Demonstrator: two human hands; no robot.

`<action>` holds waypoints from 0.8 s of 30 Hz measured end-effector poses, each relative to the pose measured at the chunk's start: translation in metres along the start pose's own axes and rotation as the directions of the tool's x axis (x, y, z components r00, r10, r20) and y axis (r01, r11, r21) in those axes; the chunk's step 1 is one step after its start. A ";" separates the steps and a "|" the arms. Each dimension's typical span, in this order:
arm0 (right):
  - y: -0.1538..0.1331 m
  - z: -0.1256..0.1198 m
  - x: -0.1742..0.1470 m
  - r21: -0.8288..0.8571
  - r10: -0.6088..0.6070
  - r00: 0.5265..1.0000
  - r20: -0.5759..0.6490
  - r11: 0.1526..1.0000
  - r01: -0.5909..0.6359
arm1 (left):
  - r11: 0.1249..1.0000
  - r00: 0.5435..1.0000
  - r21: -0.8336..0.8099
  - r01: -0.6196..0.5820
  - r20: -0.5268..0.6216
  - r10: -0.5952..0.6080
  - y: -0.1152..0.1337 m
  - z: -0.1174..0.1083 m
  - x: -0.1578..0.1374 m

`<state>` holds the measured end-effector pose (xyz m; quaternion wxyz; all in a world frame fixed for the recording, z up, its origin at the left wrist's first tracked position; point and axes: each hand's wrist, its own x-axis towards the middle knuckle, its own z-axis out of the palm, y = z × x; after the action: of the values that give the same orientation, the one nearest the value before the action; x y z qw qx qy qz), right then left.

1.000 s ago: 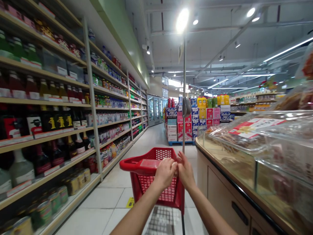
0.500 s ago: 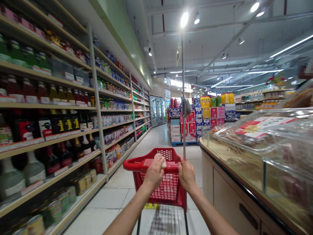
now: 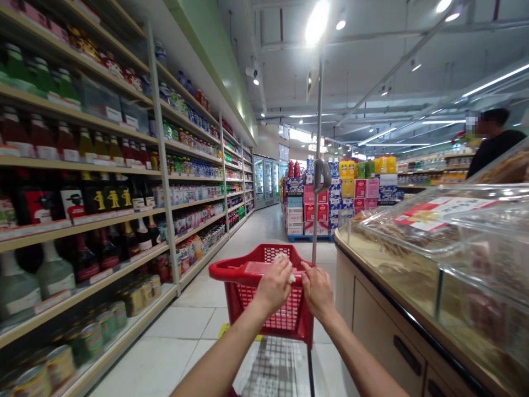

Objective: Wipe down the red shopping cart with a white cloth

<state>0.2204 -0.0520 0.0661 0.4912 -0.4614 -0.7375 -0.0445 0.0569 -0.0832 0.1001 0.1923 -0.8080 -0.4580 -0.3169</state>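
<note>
A red shopping cart (image 3: 235, 300) with a mesh basket stands in front of me. My left hand (image 3: 273, 288) is closed on a crumpled white cloth or tissue (image 3: 292, 277), pressed against the cart's red handle (image 3: 232, 270) right of its middle. Wrapped around the handle's right end is my right hand (image 3: 318, 288), close to my left. A thin metal pole (image 3: 319, 121) with a grey hook-like fitting (image 3: 322, 176) rises just behind the right hand.
Shelves (image 3: 163, 165) of bottles and cans line the left side. A wooden counter (image 3: 372, 309) with clear plastic food boxes (image 3: 417, 242) borders the right. Stacked drink cartons (image 3: 316, 212) stand ahead. A person in black (image 3: 496, 146) is beyond the counter.
My left hand has slid right along the handle with the white cloth, nearer to my right hand. The right hand stays on the handle. A person has come into view at right.
</note>
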 end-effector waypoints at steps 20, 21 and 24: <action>0.000 -0.014 0.003 -0.050 -0.026 0.998 0.060 0.998 0.029 | 0.952 0.932 0.060 0.301 -0.230 -0.280 -0.076 -0.029 -0.050; -0.001 -0.015 0.003 -0.049 -0.018 0.999 0.044 0.999 0.020 | 0.944 0.918 0.056 0.325 -0.260 -0.300 -0.080 -0.027 -0.051; -0.005 -0.016 0.002 -0.053 -0.016 1.000 0.010 0.998 0.017 | 0.982 0.960 0.049 0.181 -0.226 -0.166 -0.077 -0.019 -0.045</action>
<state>0.2281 -0.0618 0.0778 0.4750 -0.4684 -0.7421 -0.0659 -0.0333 -0.0837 0.0843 0.2411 -0.7172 -0.5136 -0.4045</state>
